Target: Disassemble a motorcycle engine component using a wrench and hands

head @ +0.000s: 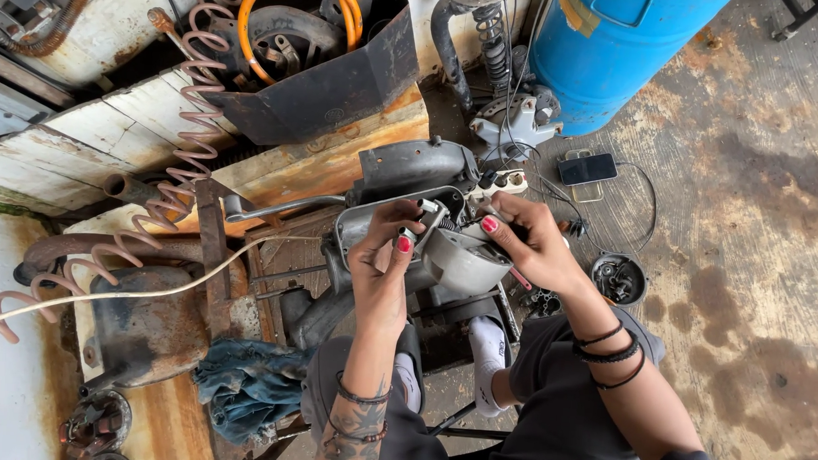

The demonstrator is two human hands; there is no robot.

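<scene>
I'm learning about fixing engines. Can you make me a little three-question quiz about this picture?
1. True or false: both hands are on the grey metal engine part.
2. What colour is the big barrel? A red, B blue, C green.
3. The phone lies on the ____.

Key: 1 true: the left hand and right hand both grip it. 2 B. 3 floor.
</scene>
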